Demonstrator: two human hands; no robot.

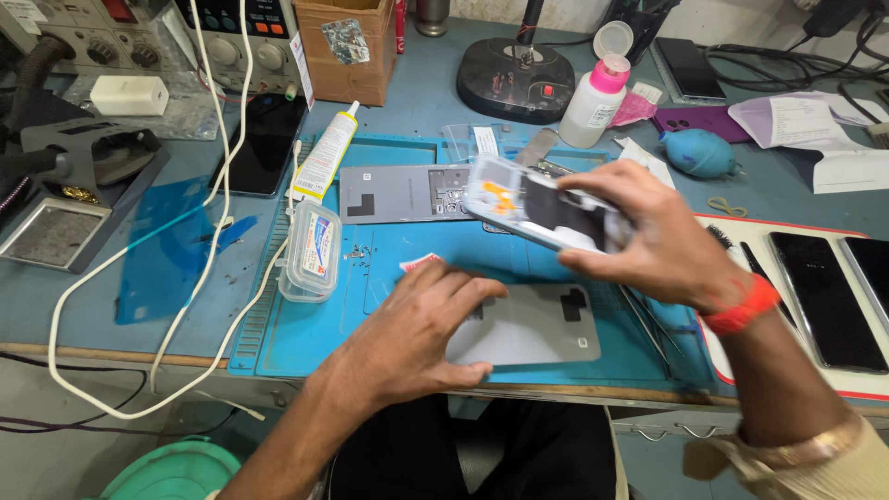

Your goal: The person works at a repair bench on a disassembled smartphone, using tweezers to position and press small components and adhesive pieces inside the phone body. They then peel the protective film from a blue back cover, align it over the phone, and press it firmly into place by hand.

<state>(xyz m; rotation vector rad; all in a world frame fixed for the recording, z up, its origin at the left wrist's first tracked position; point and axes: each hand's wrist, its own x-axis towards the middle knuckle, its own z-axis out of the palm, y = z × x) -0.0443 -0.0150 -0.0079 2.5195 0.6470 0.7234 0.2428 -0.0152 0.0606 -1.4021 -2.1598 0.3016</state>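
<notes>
My right hand [653, 236] holds an opened phone body [542, 206] above the blue work mat [306, 329], tilted, with its white and black insides showing. My left hand [417, 329] lies flat with spread fingers on a grey back cover [537, 329] that rests on the mat near the front edge. A second grey back cover [394, 193] lies farther back on the mat. Several tiny screws [355, 252] are scattered left of my left hand.
A small clear plastic box [312, 252] and a glue tube [326, 153] lie at the mat's left. A white cable [208, 250] loops over the bench. Pink-capped bottle [594, 97], blue blower bulb [699, 153], black lamp base [516, 79] behind. Dark phones [824, 296] sit on a tray at right.
</notes>
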